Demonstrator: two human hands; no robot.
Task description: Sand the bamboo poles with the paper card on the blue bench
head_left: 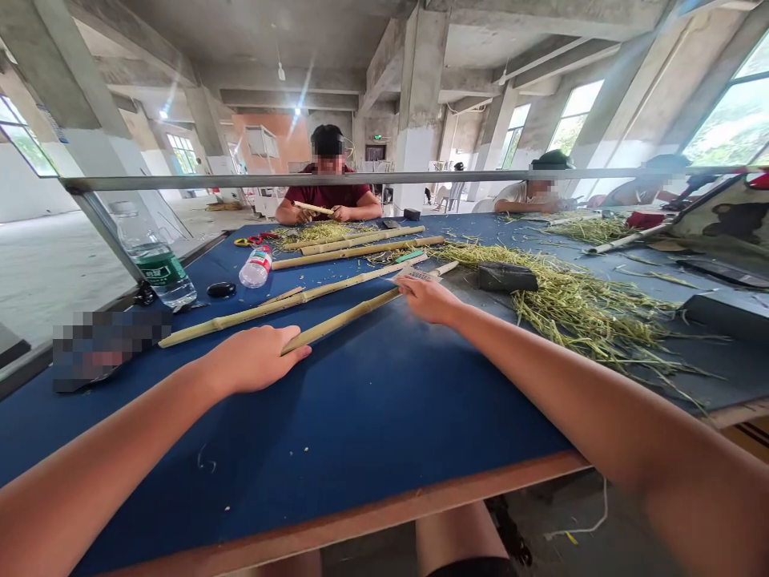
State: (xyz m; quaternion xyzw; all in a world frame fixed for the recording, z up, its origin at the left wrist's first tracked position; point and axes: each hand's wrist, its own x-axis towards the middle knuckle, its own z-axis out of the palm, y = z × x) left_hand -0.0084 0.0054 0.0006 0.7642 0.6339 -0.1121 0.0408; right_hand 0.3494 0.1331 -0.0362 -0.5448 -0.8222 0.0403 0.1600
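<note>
Left Hand (255, 358) Clasped a Stick (342, 319) Left of the Block (508, 276)

The stick slanted across the counter (336, 449), left of the block, its far tip near the block and its other end toward the person. The left hand, well left of the block and nearer the person, had its grip closed around that near end, thumb along the stick. The right hand (429, 298), left of the block, pinched a flat tool (424, 275) at the stick's far part; its fingers partly hid the tool.

A second stick (270, 308) lay left of the block, with two more, a third stick (354, 252) and a fourth stick (360, 240), beyond it to the left. The small bottle (256, 267) was farther left of the block, and the big bottle (159, 268) farther still. Shavings (577, 308) were heaped behind the block and to its right. Beyond the block and to its left, a co-worker (328, 188) held a short stick (313, 208).
</note>
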